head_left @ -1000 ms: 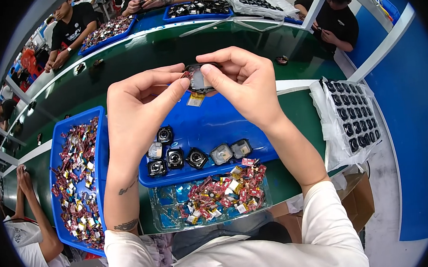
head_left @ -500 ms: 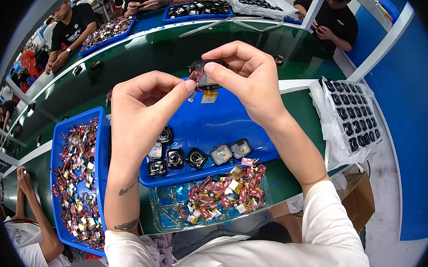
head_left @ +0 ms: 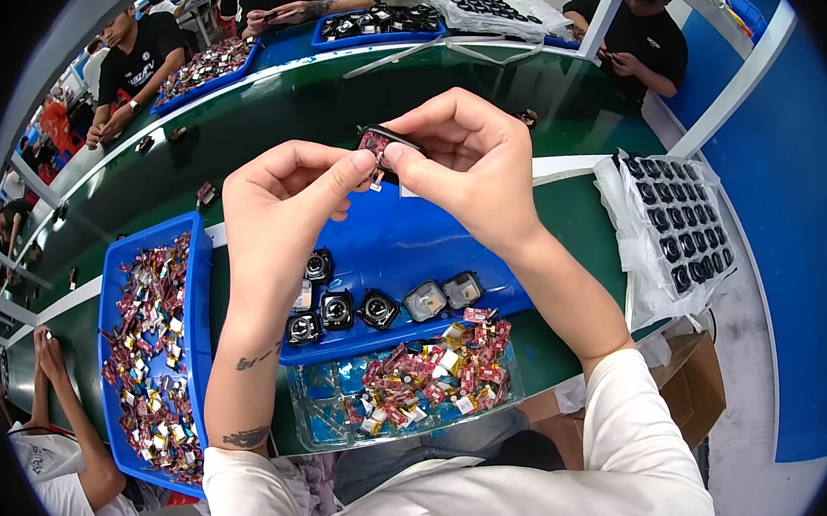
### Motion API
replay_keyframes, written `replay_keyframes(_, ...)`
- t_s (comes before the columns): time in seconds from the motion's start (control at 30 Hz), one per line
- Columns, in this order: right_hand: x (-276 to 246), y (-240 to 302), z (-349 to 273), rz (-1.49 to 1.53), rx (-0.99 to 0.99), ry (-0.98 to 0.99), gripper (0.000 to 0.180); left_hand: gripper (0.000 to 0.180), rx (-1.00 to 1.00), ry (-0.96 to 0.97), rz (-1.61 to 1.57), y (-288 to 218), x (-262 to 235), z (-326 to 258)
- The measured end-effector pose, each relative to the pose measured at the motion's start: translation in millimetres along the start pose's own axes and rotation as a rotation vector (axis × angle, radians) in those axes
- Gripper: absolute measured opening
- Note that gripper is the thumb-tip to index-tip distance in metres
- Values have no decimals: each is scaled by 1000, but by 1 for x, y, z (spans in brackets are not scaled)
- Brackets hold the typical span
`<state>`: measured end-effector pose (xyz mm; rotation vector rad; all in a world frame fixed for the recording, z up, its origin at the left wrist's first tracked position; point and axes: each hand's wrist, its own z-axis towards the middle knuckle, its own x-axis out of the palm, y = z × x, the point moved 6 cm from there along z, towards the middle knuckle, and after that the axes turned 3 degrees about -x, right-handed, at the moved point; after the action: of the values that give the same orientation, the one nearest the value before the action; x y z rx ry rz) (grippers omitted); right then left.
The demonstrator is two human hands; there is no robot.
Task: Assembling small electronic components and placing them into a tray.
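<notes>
Raised a little higher than half a second ago and turned, the small black housing (head_left: 382, 143), now pinched from both sides above the blue tray (head_left: 403, 249).

Nearest, just this side of the blue tray: a clear plastic blister tray (head_left: 348, 416), glossy, scattered with small red and gold circuit pieces.

Inside the blue tray's near edge: a row of round black modules (head_left: 338, 309) with shiny lenses.

Left of the blue tray: a longer blue bin (head_left: 115, 375) heaped with the same red parts.

Above the blue tray: left hand (head_left: 280, 205), thumb and forefinger pressed onto the housing; right hand (head_left: 469, 163), fingertips clamped on its other side.

Right of the blue tray: a white sheet of black parts (head_left: 680, 230).
</notes>
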<state>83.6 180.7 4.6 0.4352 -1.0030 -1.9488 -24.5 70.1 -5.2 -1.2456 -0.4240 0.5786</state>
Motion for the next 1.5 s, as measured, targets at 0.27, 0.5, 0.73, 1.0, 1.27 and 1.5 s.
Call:
replay_keyframes(0.27,-1,-3,2,4,57,26,12,15,126,-66,71,-4,-3,5)
replay_keyframes(0.5,0,7,3,-256,30,592,18,13,-123,350,128,13,-5,11)
replay_keyframes(0.73,10,-4,-11,-296,53,862,14,13,-230,630,284,14,12,-1)
replay_keyframes(1.0,-115,-57,38,-430,148,14,19,26,30,209,225,-11,-19,8)
replay_keyframes(1.27,-331,-135,18,-1350,527,-716,30,18,110,217,405,-19,-12,5)
replay_keyframes(1.5,-408,-162,2,-1526,869,-681,63,16,185,172,425,-20,-14,5)
